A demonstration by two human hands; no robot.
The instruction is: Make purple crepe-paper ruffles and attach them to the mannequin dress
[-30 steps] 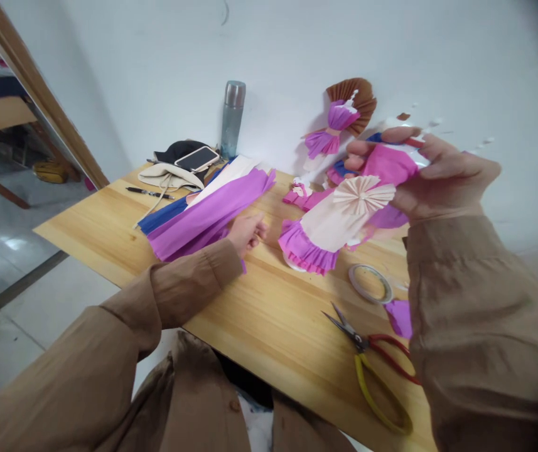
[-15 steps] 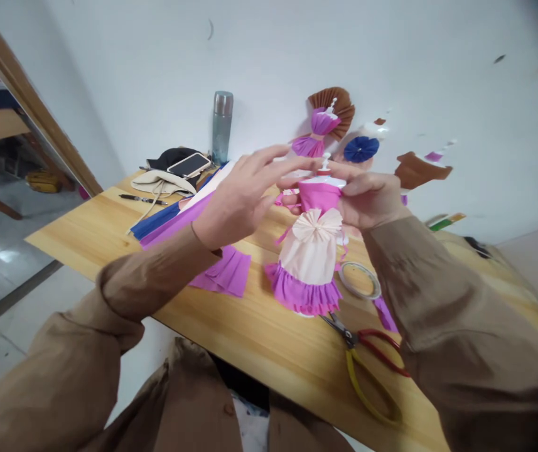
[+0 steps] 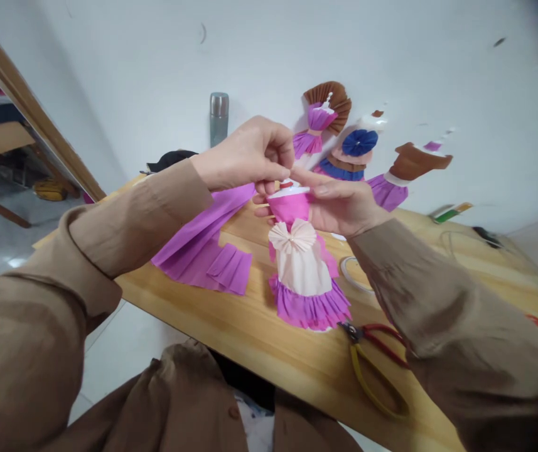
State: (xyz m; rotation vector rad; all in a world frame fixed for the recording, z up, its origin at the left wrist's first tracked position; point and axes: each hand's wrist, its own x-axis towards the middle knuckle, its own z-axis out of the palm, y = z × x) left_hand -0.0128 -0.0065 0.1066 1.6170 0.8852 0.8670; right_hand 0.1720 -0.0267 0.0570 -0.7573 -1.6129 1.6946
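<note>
A miniature dress form (image 3: 301,273) wears a crepe-paper dress with a pink top, a cream skirt with a fan-shaped bow, and a purple ruffled hem. My right hand (image 3: 344,204) is closed around its upper part, some fingers behind the bodice. At the neck, by a red band, my left hand (image 3: 257,150) has its fingertips pinched together; they hide the top knob and whatever they hold. Purple crepe paper (image 3: 191,251) lies to the left below my left forearm. Red-and-yellow-handled scissors (image 3: 376,364) lie close to the hem, at the table's front.
Against the wall stand other paper-dressed forms, one with a brown pleated fan (image 3: 337,103), one with a blue rosette (image 3: 360,142) and one with a brown top (image 3: 412,164). A flask (image 3: 219,119) stands behind my left hand. A tape roll (image 3: 356,275) lies beside my right sleeve.
My left hand has gone from spread fingers to a pinch at the form's neck, covering the knob. The form's upper part has shifted left, and my left forearm now covers the phone.
</note>
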